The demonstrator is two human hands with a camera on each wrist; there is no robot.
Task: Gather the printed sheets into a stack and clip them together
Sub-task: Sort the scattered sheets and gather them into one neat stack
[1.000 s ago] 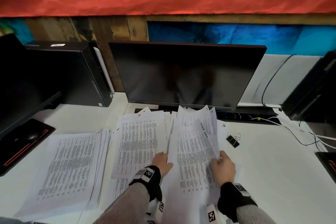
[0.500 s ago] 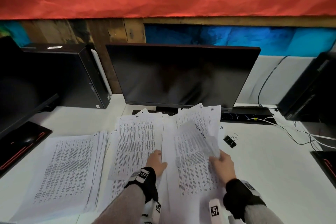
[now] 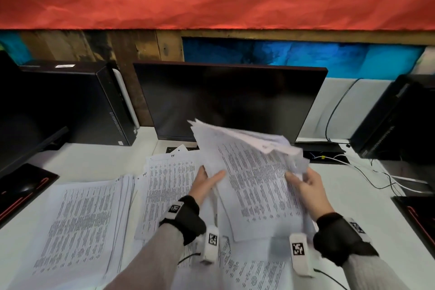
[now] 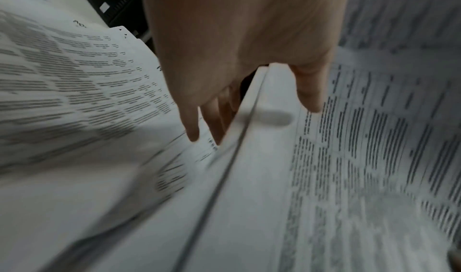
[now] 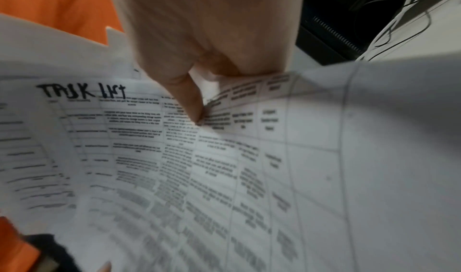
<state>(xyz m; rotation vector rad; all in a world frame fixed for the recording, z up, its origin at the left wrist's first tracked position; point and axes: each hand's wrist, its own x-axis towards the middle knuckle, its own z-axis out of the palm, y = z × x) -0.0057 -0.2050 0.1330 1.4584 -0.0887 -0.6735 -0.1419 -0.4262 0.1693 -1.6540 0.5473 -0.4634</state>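
Note:
A bundle of printed sheets [image 3: 254, 179] is raised off the white desk and tilted up toward the monitor, its top corners fanned and uneven. My left hand [image 3: 209, 178] grips its left edge, thumb on top. My right hand [image 3: 301, 180] grips the right edge. In the left wrist view my left hand [image 4: 249, 108] has its thumb on the printed face of the bundle [image 4: 349, 158] and its fingers underneath. In the right wrist view my right hand [image 5: 199, 98] pinches a sheet headed "TASK list" [image 5: 174, 167]. More sheets [image 3: 169, 176] lie on the desk, beside a thick stack [image 3: 77, 223] at the left. No clip shows.
A dark monitor [image 3: 226, 101] stands right behind the raised sheets. Black computer towers stand at the back left [image 3: 77, 101] and back right [image 3: 395, 120]. Cables [image 3: 376, 176] trail over the desk [image 3: 353, 207] at the right. A black mouse pad [image 3: 21, 188] lies at the far left.
The bundle lay on the desk under both hands; both hands have now lifted it and tipped it upward. The black binder clip beside it is now hidden behind the sheets and my right hand.

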